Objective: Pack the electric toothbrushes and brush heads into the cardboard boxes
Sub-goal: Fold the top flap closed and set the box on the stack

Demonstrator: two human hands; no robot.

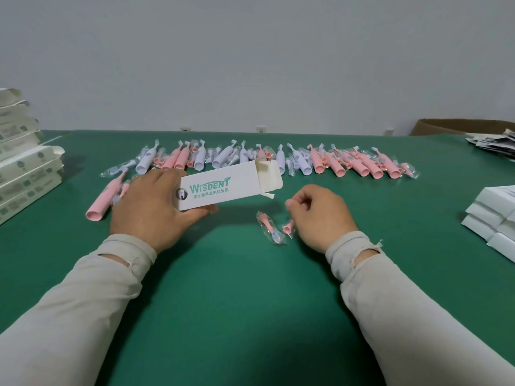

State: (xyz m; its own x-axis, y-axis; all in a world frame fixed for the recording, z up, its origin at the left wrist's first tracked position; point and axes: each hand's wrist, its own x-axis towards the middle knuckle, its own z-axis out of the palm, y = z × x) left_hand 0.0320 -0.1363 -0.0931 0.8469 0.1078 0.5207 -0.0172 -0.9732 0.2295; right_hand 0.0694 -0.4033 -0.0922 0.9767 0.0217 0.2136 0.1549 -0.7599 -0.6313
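Even, soft overhead light leaves faint shadows on the green bench; edges bow with wide-angle distortion, slightly blurred.

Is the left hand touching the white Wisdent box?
Touching. The head view shows the left hand holding the white Wisdent box, with fingers over its top edge and the thumb under its lower edge.

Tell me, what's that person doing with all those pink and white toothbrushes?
They're packing them into boxes. The left hand holds a white cardboard box with its end flap open, pointing toward the right hand. That hand is curled beside two small wrapped pink brush heads lying on the green table; whether it pinches one is unclear. A long row of pink and white toothbrushes waits behind, with stacks of boxes at the left edge.
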